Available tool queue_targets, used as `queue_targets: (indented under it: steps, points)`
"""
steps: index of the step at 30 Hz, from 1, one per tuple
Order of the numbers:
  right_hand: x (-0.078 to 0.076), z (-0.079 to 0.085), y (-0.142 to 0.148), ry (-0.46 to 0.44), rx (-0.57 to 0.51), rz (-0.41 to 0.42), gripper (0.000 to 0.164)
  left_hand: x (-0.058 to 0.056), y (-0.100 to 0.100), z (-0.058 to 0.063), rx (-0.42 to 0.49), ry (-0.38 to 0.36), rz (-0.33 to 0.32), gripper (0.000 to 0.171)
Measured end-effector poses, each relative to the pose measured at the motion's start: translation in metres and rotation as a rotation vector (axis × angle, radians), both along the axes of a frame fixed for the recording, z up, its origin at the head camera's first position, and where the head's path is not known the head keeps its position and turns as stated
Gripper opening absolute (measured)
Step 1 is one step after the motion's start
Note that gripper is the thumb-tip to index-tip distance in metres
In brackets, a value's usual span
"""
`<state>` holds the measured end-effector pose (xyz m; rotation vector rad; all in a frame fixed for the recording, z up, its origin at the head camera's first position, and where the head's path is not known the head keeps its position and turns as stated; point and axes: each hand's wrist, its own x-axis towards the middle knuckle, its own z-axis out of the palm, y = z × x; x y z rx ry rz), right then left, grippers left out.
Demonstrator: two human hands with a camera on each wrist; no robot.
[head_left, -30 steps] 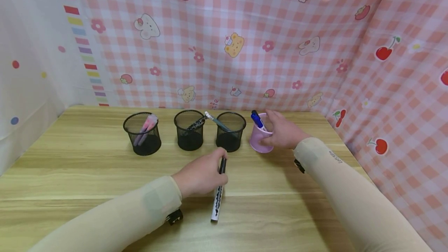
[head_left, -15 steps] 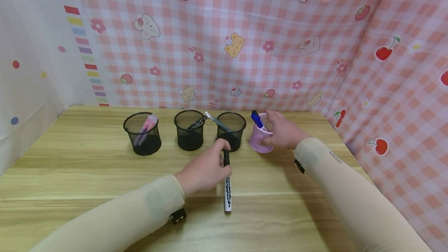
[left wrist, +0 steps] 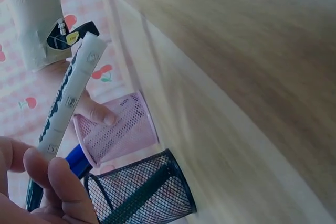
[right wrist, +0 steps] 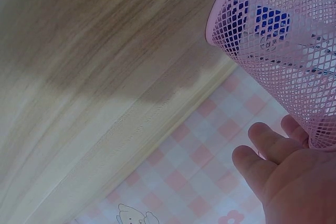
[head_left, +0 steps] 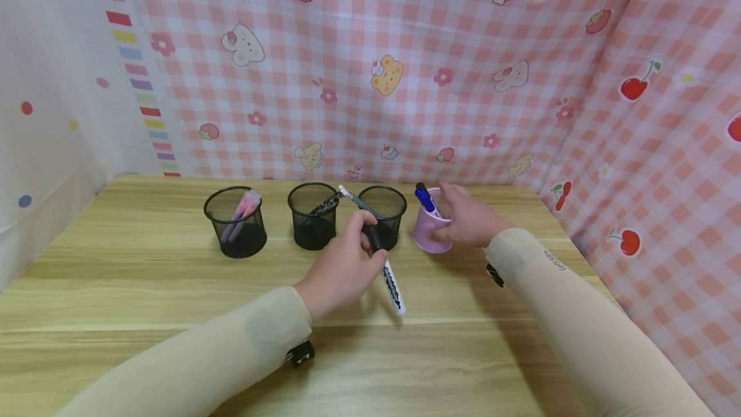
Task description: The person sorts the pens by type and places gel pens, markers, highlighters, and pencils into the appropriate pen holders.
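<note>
My left hand (head_left: 344, 266) pinches a marker (head_left: 392, 285) with a white, dark-printed barrel and a black cap. It is tilted above the table, cap end toward the black mesh pen cup (head_left: 395, 237) that holds a grey-green pencil (head_left: 361, 201). In the left wrist view the marker (left wrist: 71, 95) rises from my fingertips, barrel end up. My right hand (head_left: 471, 217) holds the pink mesh pen cup (head_left: 427, 233) at its right side, thumb in front. Blue- and black-capped markers (head_left: 425, 198) stand in it. In the right wrist view, fingers (right wrist: 268, 145) lie against the pink mesh (right wrist: 294, 77).
To the left stand two more black mesh cups: one (head_left: 315, 233) with a dark patterned pen (head_left: 327, 204), one (head_left: 243, 243) with pink-and-purple pens (head_left: 243, 211). All the cups form a row near the back of the wooden table (head_left: 145, 288). A checked curtain (head_left: 347, 114) hangs behind.
My left hand has moved away from me toward the black cup with the pencil, lifting the marker and swinging its white end to the right. My right hand and the pink cup stay in place.
</note>
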<state>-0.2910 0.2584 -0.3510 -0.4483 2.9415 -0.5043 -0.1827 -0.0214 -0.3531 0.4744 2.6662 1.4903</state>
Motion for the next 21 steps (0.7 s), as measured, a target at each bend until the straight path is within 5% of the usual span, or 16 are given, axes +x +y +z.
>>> queue_targets:
  steps: [21]
  points:
    - [-0.001,-0.001,0.0,0.002,-0.008,-0.004,0.122,-0.016,0.031,0.009,0.208,0.213,0.171,0.047]
